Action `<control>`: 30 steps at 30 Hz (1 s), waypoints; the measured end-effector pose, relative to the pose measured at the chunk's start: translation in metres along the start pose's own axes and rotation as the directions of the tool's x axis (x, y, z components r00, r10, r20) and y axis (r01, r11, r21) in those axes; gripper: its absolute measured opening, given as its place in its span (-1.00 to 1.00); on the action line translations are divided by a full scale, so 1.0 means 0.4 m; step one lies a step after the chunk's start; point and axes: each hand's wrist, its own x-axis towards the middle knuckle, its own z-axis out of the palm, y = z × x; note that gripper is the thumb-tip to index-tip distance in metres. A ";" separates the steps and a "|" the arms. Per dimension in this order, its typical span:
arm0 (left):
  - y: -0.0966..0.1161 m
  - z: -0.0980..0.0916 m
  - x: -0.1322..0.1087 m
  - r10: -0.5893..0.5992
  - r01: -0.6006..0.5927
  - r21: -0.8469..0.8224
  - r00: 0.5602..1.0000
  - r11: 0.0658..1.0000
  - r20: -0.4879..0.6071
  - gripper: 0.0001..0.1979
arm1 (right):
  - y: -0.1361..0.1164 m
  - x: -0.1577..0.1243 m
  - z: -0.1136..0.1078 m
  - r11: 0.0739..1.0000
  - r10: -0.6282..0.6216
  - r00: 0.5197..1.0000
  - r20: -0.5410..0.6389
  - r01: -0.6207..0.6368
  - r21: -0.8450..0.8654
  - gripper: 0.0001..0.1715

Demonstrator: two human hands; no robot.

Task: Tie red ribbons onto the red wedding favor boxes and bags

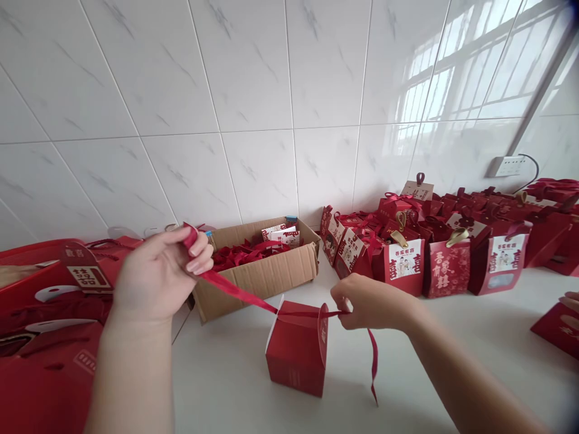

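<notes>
A small red gift box (296,352) stands on the white tabletop in front of me. Across its top runs a red ribbon (239,292), passing through the box's upper flaps. My left hand (158,274) is raised to the left of the box, its fingers closed on one stretch of the ribbon, which slants down to the box. Just right of the box, my right hand (368,301) pinches the ribbon close to the flap. Beyond that hand the loose ribbon tail hangs down toward the table.
Behind the box sits an open cardboard carton (257,286) with red ribbons and printed cards. Many finished-looking red gift boxes (404,265) crowd the right rear. Red bags (49,361) fill the left side. Another person's hand (570,300) touches a red box at the right edge.
</notes>
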 end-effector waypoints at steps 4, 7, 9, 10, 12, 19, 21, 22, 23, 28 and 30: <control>-0.024 -0.022 0.006 -0.129 0.066 0.711 0.991 0.700 0.035 -0.75 | 0.030 0.003 -0.018 0.998 -0.049 0.999 0.006 0.049 0.035 -0.75; -0.050 -0.037 0.012 -0.330 0.079 0.898 0.941 0.433 0.076 -0.71 | 0.043 0.002 -0.025 0.997 -0.060 0.995 -0.085 0.064 0.037 -0.71; -0.065 -0.042 0.013 -0.418 0.074 0.929 0.904 0.363 0.091 -0.69 | 0.049 0.003 -0.029 0.998 -0.055 0.985 -0.162 0.059 0.016 -0.67; -0.071 -0.041 0.013 -0.450 0.059 0.939 0.887 0.339 0.107 -0.68 | 0.052 0.003 -0.031 0.999 -0.051 0.981 -0.188 0.053 0.007 -0.66; -0.081 -0.034 0.011 -0.507 -0.010 0.962 0.848 0.274 0.153 -0.68 | 0.060 0.002 -0.037 0.999 -0.037 0.986 -0.161 0.039 0.010 -0.65; -0.118 0.019 0.006 -0.604 -0.125 0.973 0.767 0.192 0.217 -0.64 | 0.075 -0.009 -0.054 0.989 -0.031 0.992 0.124 0.013 0.148 -0.64; -0.129 0.027 0.009 -0.629 -0.125 0.972 0.744 0.201 0.226 -0.55 | 0.073 -0.006 -0.056 0.966 -0.041 0.989 0.144 0.002 0.259 -0.58; -0.133 0.029 0.011 -0.639 -0.120 0.972 0.736 0.202 0.224 -0.51 | 0.073 -0.004 -0.057 0.955 -0.045 0.991 0.129 0.005 0.298 -0.58; -0.137 0.030 0.013 -0.646 -0.114 0.973 0.731 0.200 0.218 -0.48 | 0.073 -0.002 -0.058 0.949 -0.049 0.992 0.119 0.009 0.315 -0.60; -0.144 0.026 0.022 -0.646 -0.110 0.977 0.736 0.181 0.202 -0.45 | 0.081 -0.002 -0.064 0.984 -0.027 0.997 0.078 0.013 0.177 -0.77; -0.140 0.018 0.026 -0.643 -0.109 0.979 0.740 0.174 0.197 -0.46 | 0.080 -0.004 -0.064 0.988 -0.006 0.999 0.050 -0.002 0.156 -0.80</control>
